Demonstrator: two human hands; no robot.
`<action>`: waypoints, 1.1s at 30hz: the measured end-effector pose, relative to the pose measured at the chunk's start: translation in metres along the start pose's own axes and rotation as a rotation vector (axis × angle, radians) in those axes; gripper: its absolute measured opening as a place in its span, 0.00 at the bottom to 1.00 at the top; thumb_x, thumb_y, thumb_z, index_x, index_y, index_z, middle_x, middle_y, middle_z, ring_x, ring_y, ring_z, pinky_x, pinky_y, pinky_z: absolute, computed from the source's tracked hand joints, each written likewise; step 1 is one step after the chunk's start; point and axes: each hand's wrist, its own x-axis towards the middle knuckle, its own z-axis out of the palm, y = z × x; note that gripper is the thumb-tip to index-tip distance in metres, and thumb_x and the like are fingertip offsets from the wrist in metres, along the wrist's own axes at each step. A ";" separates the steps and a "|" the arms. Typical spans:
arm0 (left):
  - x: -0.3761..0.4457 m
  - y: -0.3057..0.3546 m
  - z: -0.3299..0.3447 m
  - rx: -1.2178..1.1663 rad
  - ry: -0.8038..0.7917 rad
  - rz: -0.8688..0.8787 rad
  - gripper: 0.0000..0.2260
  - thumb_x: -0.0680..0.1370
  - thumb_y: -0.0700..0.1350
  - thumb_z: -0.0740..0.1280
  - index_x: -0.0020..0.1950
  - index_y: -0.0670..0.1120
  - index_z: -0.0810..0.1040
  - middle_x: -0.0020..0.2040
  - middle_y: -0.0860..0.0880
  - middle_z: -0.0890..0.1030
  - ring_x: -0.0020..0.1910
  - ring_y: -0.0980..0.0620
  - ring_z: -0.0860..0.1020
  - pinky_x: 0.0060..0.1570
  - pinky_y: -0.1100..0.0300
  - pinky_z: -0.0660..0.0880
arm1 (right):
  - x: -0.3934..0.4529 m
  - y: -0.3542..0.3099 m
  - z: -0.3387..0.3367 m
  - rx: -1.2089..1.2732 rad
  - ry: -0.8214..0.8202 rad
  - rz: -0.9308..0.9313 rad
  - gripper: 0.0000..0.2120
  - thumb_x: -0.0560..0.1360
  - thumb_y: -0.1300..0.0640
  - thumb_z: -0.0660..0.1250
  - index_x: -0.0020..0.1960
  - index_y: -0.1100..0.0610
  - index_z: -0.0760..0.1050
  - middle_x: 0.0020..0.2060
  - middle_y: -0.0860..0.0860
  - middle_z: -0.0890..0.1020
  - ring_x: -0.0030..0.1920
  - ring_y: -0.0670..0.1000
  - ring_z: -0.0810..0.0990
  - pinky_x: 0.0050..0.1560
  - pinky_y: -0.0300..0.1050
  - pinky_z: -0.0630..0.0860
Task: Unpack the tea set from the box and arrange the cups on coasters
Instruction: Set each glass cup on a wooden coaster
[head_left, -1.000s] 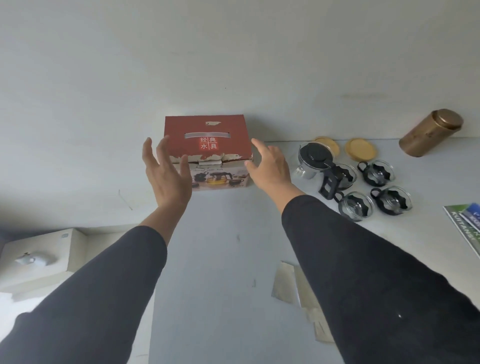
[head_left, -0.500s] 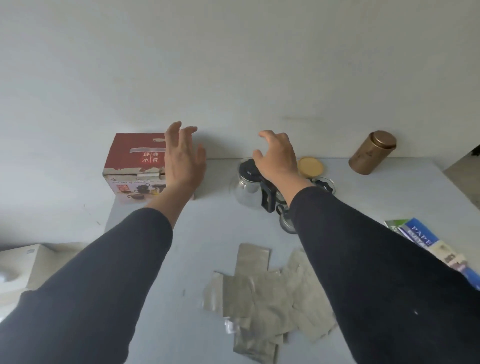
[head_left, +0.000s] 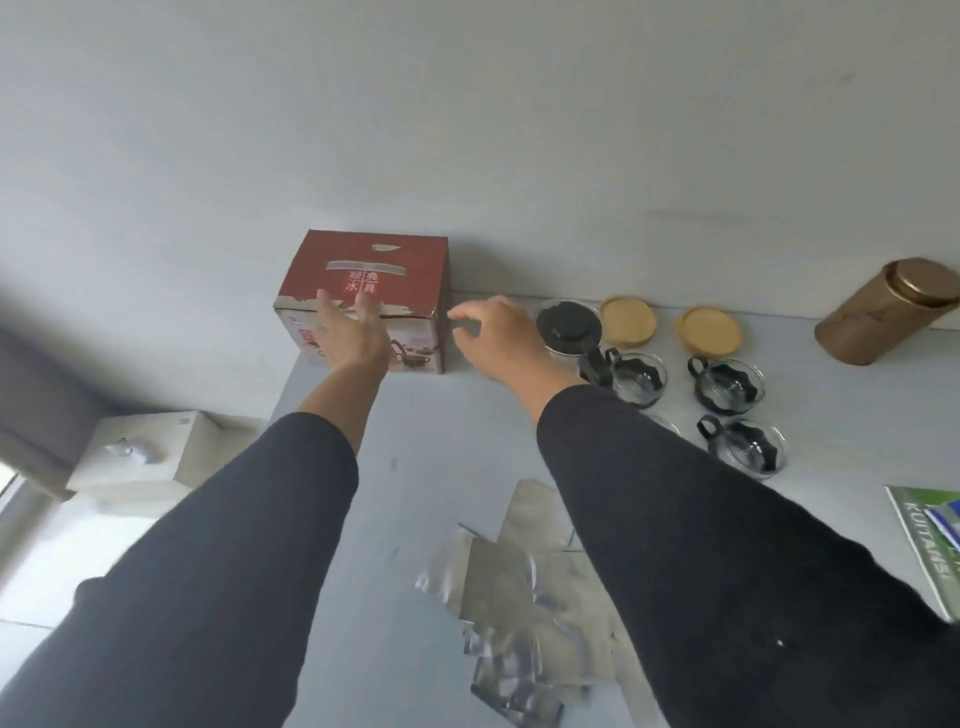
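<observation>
Red box (head_left: 363, 291) sits closed at the far left corner of the tabletop (head_left: 426, 426), against the wall. Left hand (head_left: 350, 335) in front of the box's front face, fingers spread, grip open, holding nothing; contact with the box can't be told. Right hand (head_left: 498, 338) just beside the box's right side, fingers loosely curled, grip open and empty. Right of it along the far edge: glass teapot (head_left: 569, 325) with black lid, two round coasters (head_left: 628, 321), brass tin (head_left: 883, 317) lying tilted. Three glass cups (head_left: 727, 384) with black handles on the bare tabletop, not on coasters. Foil packets (head_left: 519, 597) at the near edge, green booklet (head_left: 930, 540) at the right edge.
</observation>
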 end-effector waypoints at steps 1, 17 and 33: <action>0.005 -0.003 0.000 0.008 -0.037 -0.015 0.26 0.83 0.55 0.51 0.79 0.52 0.47 0.78 0.43 0.55 0.76 0.42 0.56 0.72 0.47 0.56 | 0.005 -0.003 0.010 -0.016 -0.050 -0.008 0.16 0.78 0.57 0.60 0.64 0.52 0.76 0.60 0.55 0.76 0.63 0.55 0.72 0.62 0.43 0.66; 0.041 -0.023 0.023 0.149 -0.124 0.053 0.26 0.83 0.56 0.46 0.79 0.51 0.44 0.79 0.48 0.50 0.76 0.44 0.56 0.72 0.46 0.56 | 0.055 -0.010 0.048 -0.115 -0.173 0.076 0.19 0.79 0.50 0.58 0.69 0.44 0.69 0.63 0.54 0.69 0.62 0.56 0.73 0.61 0.48 0.71; -0.087 0.086 0.104 0.043 -0.213 0.591 0.22 0.82 0.54 0.51 0.76 0.51 0.57 0.78 0.46 0.50 0.74 0.45 0.61 0.70 0.49 0.63 | -0.034 0.082 -0.117 -0.175 0.270 0.282 0.16 0.78 0.52 0.60 0.62 0.56 0.75 0.61 0.56 0.73 0.59 0.57 0.75 0.57 0.46 0.71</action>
